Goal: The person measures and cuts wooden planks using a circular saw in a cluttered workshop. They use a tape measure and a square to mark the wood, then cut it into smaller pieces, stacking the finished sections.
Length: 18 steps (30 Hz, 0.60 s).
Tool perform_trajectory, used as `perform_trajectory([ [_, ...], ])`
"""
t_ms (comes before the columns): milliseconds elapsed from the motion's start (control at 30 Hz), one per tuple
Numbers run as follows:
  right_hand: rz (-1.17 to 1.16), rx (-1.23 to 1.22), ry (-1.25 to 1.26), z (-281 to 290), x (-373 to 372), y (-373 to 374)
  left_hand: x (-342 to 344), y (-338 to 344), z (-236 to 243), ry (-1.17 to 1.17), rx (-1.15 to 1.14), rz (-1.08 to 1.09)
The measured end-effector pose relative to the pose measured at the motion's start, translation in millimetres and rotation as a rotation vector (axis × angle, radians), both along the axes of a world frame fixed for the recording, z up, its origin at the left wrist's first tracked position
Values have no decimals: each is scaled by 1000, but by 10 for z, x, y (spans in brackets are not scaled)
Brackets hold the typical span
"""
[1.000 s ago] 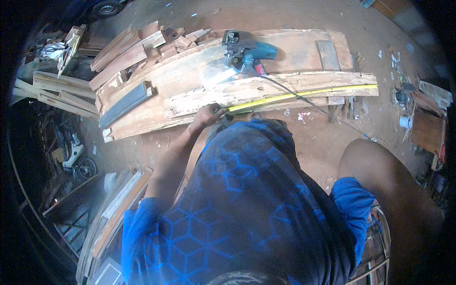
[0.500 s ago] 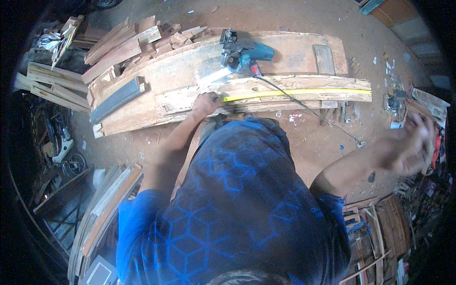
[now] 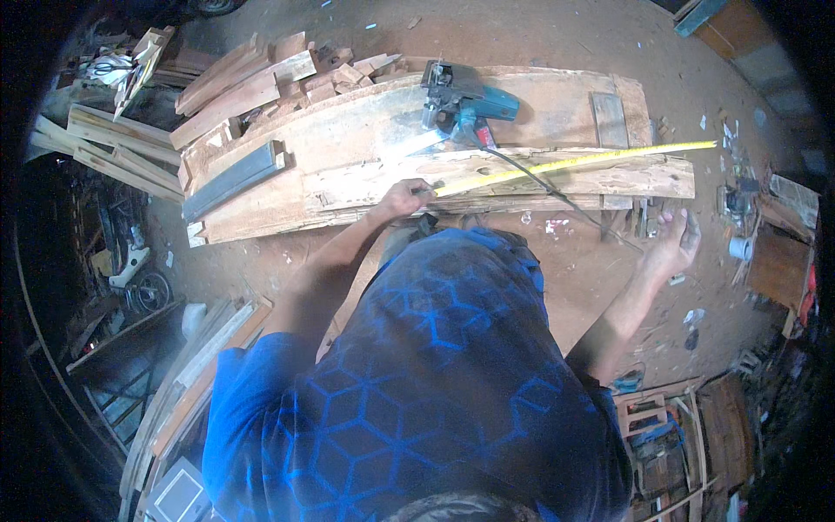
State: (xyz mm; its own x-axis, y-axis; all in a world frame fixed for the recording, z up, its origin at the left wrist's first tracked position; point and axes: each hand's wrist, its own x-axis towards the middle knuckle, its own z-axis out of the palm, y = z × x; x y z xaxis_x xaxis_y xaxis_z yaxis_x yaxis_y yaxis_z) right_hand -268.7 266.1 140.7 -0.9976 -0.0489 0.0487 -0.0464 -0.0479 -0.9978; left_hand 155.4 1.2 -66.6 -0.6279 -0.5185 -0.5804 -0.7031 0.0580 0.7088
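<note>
My left hand (image 3: 406,197) is closed at the near edge of a pale, rough-surfaced plank (image 3: 365,179), gripping the near end of a tape measure (image 3: 574,163). Its yellow blade runs out to the right, slants across the plank and passes beyond its right end. To the right of the plank, my right hand (image 3: 674,245) is raised with the fingers loosely bent and apart; I make out nothing in them. A teal circular saw (image 3: 474,103) rests on the wide board behind the plank, its dark cord (image 3: 557,193) crossing over the plank.
The plank lies on a wide wooden board (image 3: 548,96). A dark-faced timber block (image 3: 233,181) sits at its left, offcuts (image 3: 252,78) are piled behind, and a short grey board (image 3: 610,120) lies at the right. A motorbike (image 3: 130,261) stands far left; wood scraps (image 3: 670,435) lie lower right.
My right hand has come back leftward from the clutter at the far right. The tape's far end has swung away from me, off the plank's right end. My left hand still grips it.
</note>
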Motion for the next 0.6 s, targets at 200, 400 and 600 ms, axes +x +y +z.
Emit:
perform_trajectory([
  [200, 41, 58, 20, -90, -29, -50, 2, -3, 49, -124, -117, 31],
  [400, 91, -3, -54, -255, -67, -103, 111, -46, 64, -117, -164, 12],
  [600, 109, 42, -30, -331, -23, -187, 76, -51, 227, -203, -117, 41],
])
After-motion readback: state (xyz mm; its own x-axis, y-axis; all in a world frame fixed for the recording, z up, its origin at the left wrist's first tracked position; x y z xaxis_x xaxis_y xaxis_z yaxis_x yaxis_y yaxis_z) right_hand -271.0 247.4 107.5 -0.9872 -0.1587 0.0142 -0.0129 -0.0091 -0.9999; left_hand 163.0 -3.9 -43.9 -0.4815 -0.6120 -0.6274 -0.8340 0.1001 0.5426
